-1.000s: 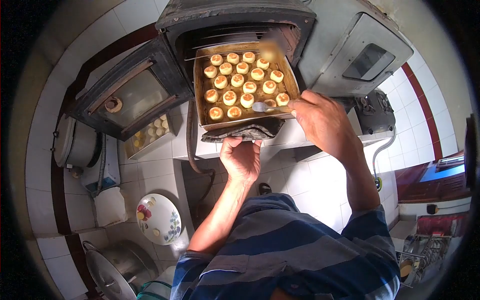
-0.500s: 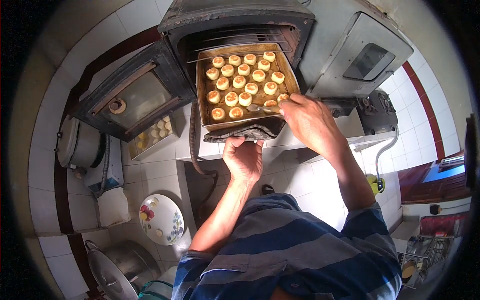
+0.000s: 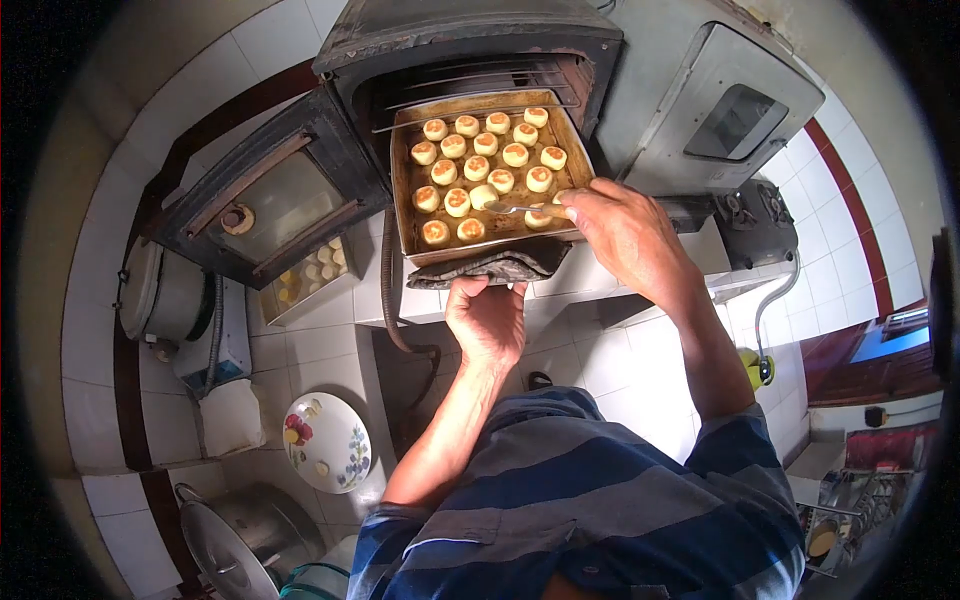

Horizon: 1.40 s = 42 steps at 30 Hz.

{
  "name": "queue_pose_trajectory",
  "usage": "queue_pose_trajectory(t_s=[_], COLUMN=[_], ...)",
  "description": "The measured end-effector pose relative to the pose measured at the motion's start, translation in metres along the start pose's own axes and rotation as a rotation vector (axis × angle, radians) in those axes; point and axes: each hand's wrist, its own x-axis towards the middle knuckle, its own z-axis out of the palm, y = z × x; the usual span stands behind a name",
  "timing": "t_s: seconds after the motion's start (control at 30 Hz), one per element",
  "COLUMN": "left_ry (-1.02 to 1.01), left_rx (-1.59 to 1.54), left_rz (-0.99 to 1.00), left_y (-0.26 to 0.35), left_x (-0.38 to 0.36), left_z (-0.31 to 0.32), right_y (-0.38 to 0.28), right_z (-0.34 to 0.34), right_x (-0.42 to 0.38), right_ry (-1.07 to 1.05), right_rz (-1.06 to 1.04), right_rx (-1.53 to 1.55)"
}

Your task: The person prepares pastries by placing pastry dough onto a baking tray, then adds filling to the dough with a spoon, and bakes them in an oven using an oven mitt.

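Observation:
A square baking tray (image 3: 548, 104) sticks partway out of the oven, holding rows of small round buns (image 3: 457, 202) with browned tops. Its front edge rests against a folded dark cloth (image 3: 490, 265), which my left hand (image 3: 487, 325) grips from below. My right hand (image 3: 625, 235), closed on a slim metal-tipped utensil (image 3: 515, 208), reaches over the tray's right front corner. I cannot make out the exact shape of its tip. The tip touches a bun (image 3: 484, 197) that shows a pale side upward, unlike its neighbours. My right hand partly hides the buns near that corner.
The oven door (image 3: 280, 190) hangs open on the left. Below it sits a tray of pale buns (image 3: 320, 265). A floral plate (image 3: 327, 440) and a large metal pot (image 3: 250, 530) stand lower left. A gas burner (image 3: 755, 215) is at right.
The bun at the utensil's tip has turned from its browned top to a pale side. My right hand and the utensil have shifted slightly. My left hand stays on the cloth.

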Motion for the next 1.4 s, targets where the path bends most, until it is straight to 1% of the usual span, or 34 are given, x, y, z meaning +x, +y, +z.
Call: queue_pose_trajectory(t_s=[0.03, 0.17, 0.23, 0.27, 0.33, 0.37, 0.43, 0.57, 0.67, 0.73, 0.93, 1.03, 1.13, 1.2, 1.33, 1.4], left_ry=[-0.002, -0.011, -0.008, -0.005, -0.004, -0.007, -0.010, -0.009, -0.004, 0.002, 0.005, 0.003, 0.010, 0.023, 0.031, 0.027], left_rx=[0.002, -0.001, -0.010, -0.011, -0.010, -0.010, -0.009, -0.011, -0.014, -0.013, 0.007, -0.002, -0.017, 0.025, 0.002, 0.007], left_rz=[-0.002, 0.001, 0.006, 0.007, 0.004, 0.010, 0.014, 0.011, 0.019, 0.031, 0.043, 0.034, 0.032, 0.060, 0.058, 0.076], left_y=[0.000, 0.001, 0.001, 0.001, 0.000, 0.000, 0.000, 0.001, 0.000, -0.001, -0.001, 0.000, -0.001, -0.004, -0.006, -0.006], left_x=[0.000, -0.001, -0.001, -0.001, -0.001, -0.001, -0.002, -0.002, -0.002, -0.002, -0.003, -0.005, -0.003, -0.001, -0.001, -0.001], left_z=[0.000, 0.002, 0.003, 0.003, 0.004, 0.004, 0.006, 0.008, 0.007, 0.009, 0.011, 0.013, 0.008, 0.006, 0.003, 0.003], right_y=[0.001, 0.003, 0.000, 0.001, 0.006, 0.005, 0.003, 0.004, 0.003, 0.006, 0.004, 0.005, 0.007, 0.006, -0.003, -0.005], right_z=[0.000, -0.004, -0.013, -0.012, -0.007, -0.005, 0.000, 0.000, -0.010, -0.012, -0.011, 0.002, 0.004, 0.003, 0.012, 0.022], right_x=[0.001, 0.000, 0.000, 0.001, 0.005, 0.006, 0.009, 0.003, -0.009, -0.015, -0.005, -0.001, -0.003, 0.002, 0.025, 0.036], right_ry=[0.030, 0.034, 0.099, 0.099, 0.168, 0.170, 0.162, 0.125, 0.120, 0.068, 0.170, 0.117, 0.104, 0.099, 0.178, 0.193], right_rz=[-0.030, -0.037, -0.056, -0.057, -0.167, -0.165, -0.241, -0.237, -0.216, -0.206, -0.215, -0.190, -0.183, -0.195, -0.270, -0.362], right_rx=[0.013, -0.020, -0.009, -0.009, -0.061, -0.062, -0.165, -0.189, -0.147, -0.136, -0.081, -0.165, -0.154, -0.188, -0.131, -0.166])
